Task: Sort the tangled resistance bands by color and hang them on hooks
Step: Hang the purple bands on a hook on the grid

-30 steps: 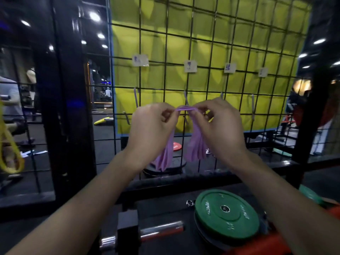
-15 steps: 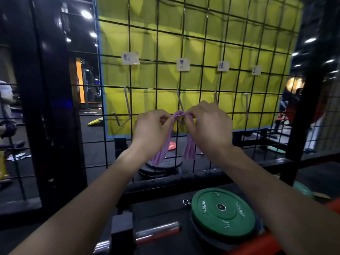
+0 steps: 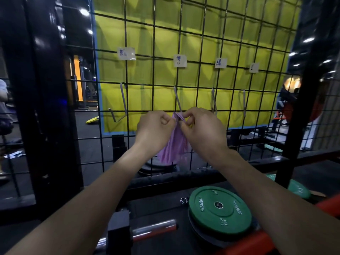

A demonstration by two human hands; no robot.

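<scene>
Yellow wall behind black wire grid [image 3: 200,43], paper labels [image 3: 180,60] too blurry to read, green weight plate [image 3: 219,208] at lower right, your left hand [image 3: 154,131] and right hand [image 3: 202,129] both pinch the purple band [image 3: 173,144], now closer together at the middle hook [image 3: 177,100].

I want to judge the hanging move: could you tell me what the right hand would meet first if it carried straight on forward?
Probably the second hook from the left, just beyond the right hand that pinches the purple band, then the wire grid; depth is unclear.
</scene>
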